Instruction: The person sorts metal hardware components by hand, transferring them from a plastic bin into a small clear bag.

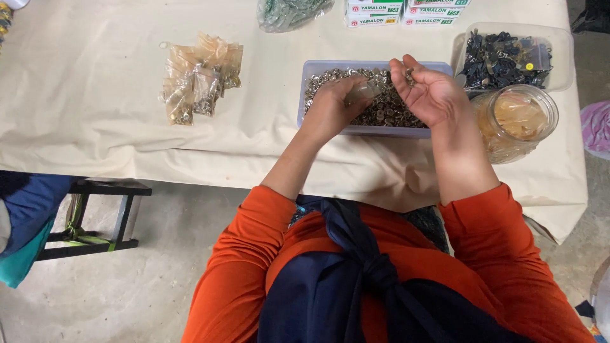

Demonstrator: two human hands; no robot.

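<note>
At your twelve o'clock, small white cardboard boxes (406, 13) with red and green labels are lying stacked at the table's far edge. At eleven o'clock, a pile of small clear plastic packets (198, 77) is resting on the cloth. A clear bag of greenish pieces (289, 13) is sitting beside the boxes.

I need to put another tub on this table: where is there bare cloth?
Bare cloth lies left of the bag pile, and a patch between the pile and the tray. The right end is crowded: left hand and right hand over the tray, jar, dark tub, boxes.
</note>
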